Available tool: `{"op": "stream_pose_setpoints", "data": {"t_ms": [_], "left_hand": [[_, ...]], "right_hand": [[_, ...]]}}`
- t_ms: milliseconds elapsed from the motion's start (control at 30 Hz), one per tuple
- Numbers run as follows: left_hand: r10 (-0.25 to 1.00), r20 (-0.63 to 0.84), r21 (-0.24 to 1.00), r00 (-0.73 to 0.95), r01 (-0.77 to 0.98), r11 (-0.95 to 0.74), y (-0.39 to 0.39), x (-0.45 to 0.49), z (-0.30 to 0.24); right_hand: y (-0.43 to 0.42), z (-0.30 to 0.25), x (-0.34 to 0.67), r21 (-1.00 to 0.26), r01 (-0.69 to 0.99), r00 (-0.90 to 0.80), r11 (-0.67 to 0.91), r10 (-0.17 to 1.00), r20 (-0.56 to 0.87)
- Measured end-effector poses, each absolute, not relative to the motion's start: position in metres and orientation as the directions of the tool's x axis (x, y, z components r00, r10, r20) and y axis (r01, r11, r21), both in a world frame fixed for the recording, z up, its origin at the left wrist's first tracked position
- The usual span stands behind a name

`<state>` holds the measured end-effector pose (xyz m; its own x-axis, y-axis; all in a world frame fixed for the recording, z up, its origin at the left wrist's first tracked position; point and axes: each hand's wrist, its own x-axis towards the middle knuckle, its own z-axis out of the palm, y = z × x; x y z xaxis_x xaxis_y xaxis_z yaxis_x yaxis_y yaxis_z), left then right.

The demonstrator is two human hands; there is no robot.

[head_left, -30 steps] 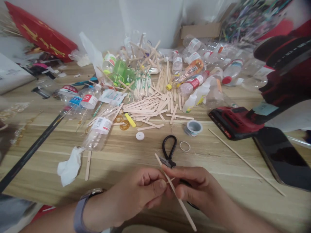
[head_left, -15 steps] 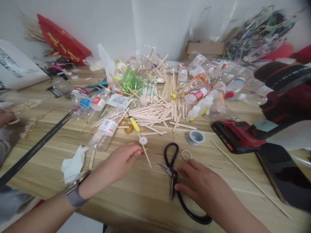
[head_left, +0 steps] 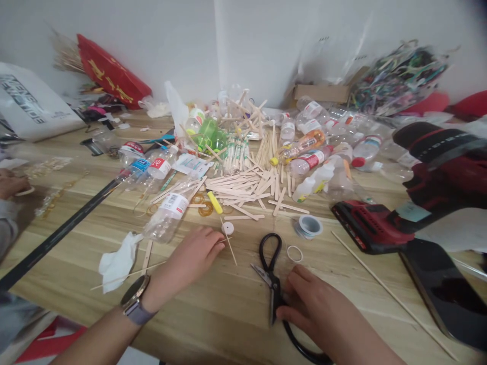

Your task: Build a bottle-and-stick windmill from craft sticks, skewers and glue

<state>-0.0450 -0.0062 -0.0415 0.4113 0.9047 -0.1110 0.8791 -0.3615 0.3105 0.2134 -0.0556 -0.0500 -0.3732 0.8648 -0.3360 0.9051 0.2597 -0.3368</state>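
Note:
My left hand (head_left: pixel 200 248) is closed in a pinch on a thin wooden stick (head_left: pixel 227 239) low over the table. Just beyond the fingertips is a small white disc (head_left: pixel 228 227). Another thin stick (head_left: pixel 232 253) slants across it; how they join is too small to tell. My right hand (head_left: pixel 315 304) curls over one handle of black-handled scissors (head_left: pixel 274 284), its thumb against the metal-and-handle joint. The scissors rest on the table with blades apart, and the hand covers part of their lower loop. A white ring (head_left: pixel 294 253) lies by the right fingertips.
Popsicle sticks (head_left: pixel 243 187), a yellow marker-like piece (head_left: pixel 215 202) and plastic bottles (head_left: pixel 167 210) crowd the middle. A tape spool (head_left: pixel 309 226), a red-black power drill (head_left: pixel 380 225) and a phone (head_left: pixel 445 289) lie right. Another person's hand (head_left: pixel 13 185) shows far left.
The view has shifted slightly, so most things sit lower in the picture. Both hands stay at about the same places, the left by the disc and the right at the scissors.

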Motion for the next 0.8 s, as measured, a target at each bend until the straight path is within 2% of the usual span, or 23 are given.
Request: {"op": "stream_pose_setpoints", "data": {"t_ms": [133, 267, 500, 800], "left_hand": [[0.918, -0.130, 0.207, 0.375, 0.916, -0.344, -0.005, -0.045, -0.032], [0.937, -0.085, 0.107, 0.338, 0.938, -0.329, 0.000, -0.043, -0.023], [0.935, 0.022, 0.036, 0.355, 0.934, -0.356, 0.021, -0.031, -0.013], [0.934, 0.091, -0.063, 0.346, 0.938, -0.341, 0.071, -0.027, -0.021]], "right_hand": [[-0.057, -0.050, 0.214, -0.348, 0.898, -0.390, 0.270, 0.854, -0.343], [-0.063, -0.055, 0.216, -0.379, 0.875, -0.427, 0.302, 0.850, -0.309], [-0.069, -0.063, 0.220, -0.364, 0.869, -0.439, 0.335, 0.861, -0.257], [-0.071, -0.069, 0.221, -0.353, 0.860, -0.445, 0.368, 0.880, -0.165]]}}
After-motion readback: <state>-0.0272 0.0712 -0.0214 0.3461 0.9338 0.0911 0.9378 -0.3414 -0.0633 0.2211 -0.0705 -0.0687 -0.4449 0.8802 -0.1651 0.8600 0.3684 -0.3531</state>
